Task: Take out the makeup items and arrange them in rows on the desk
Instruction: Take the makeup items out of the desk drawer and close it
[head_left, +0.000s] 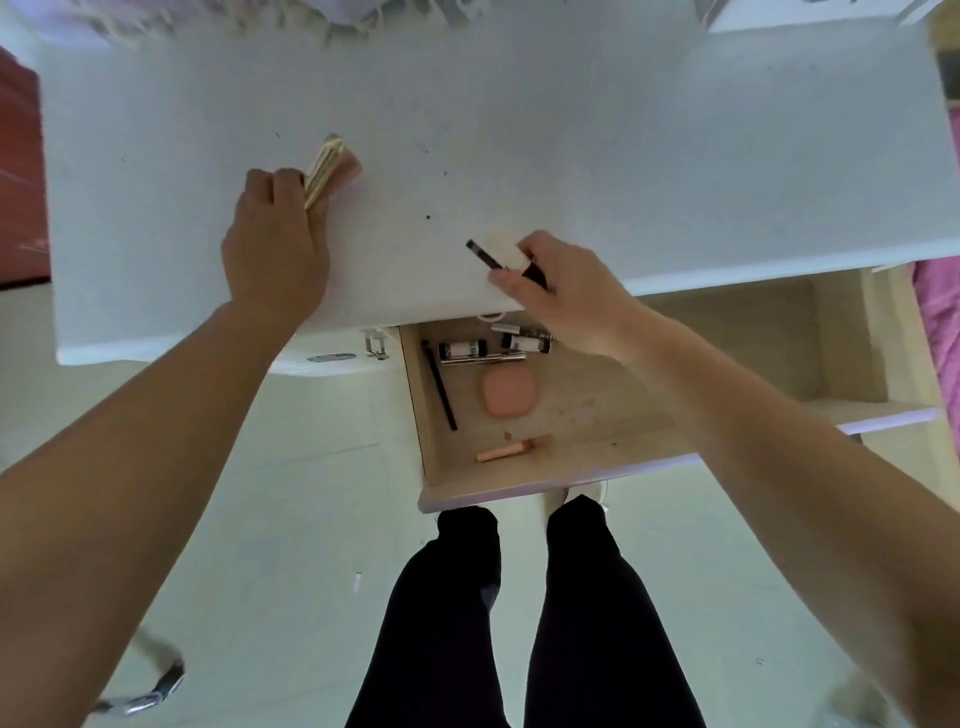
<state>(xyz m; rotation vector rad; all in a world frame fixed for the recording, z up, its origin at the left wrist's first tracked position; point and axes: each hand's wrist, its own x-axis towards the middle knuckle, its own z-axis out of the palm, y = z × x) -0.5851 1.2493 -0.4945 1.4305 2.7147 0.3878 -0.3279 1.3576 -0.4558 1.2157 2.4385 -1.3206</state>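
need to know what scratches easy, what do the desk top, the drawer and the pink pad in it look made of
Desk top: white painted or laminated board, matte, dark specks showing.
Drawer: pale board with printed-looking wood grain, likely laminate, lilac front edge.
Pink pad: smooth, rounded corners, dull; sponge or plastic case, cannot tell.
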